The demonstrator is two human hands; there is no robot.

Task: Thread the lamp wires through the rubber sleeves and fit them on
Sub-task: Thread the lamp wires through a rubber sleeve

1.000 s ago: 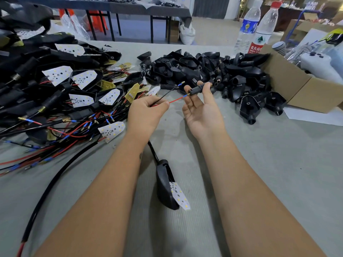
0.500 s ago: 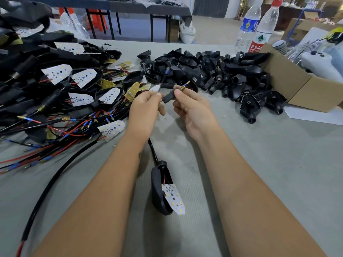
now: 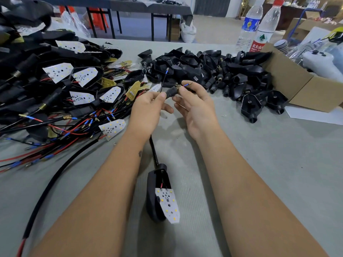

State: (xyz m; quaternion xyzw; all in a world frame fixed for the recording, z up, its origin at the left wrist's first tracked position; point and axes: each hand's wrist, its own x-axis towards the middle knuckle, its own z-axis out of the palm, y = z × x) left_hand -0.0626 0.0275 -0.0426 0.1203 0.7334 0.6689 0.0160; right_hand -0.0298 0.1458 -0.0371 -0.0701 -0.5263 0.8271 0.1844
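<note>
A small black rubber sleeve (image 3: 171, 92) with a brass threaded end is held between both hands above the table. My left hand (image 3: 148, 108) pinches the sleeve's near end together with the lamp wires. My right hand (image 3: 194, 106) grips the far end, where the red wire with a blue crimp tip (image 3: 186, 85) sticks out. A thin black wire (image 3: 164, 78) with a blue tip arcs up outside the sleeve. The wires run down to a black lamp housing (image 3: 154, 191) with a white LED board (image 3: 168, 204), lying between my forearms.
A heap of wired lamps with LED boards (image 3: 55, 89) fills the left. A pile of black rubber sleeves and housings (image 3: 213, 71) lies behind my hands. A cardboard box (image 3: 297, 84) and two water bottles (image 3: 259, 26) stand at right. A thick black cable (image 3: 55, 180) crosses lower left.
My hands came together from apart. The sleeve slid along the red wire toward my left hand, so the red tip now pokes out past the brass end. The lamp housing shifted slightly.
</note>
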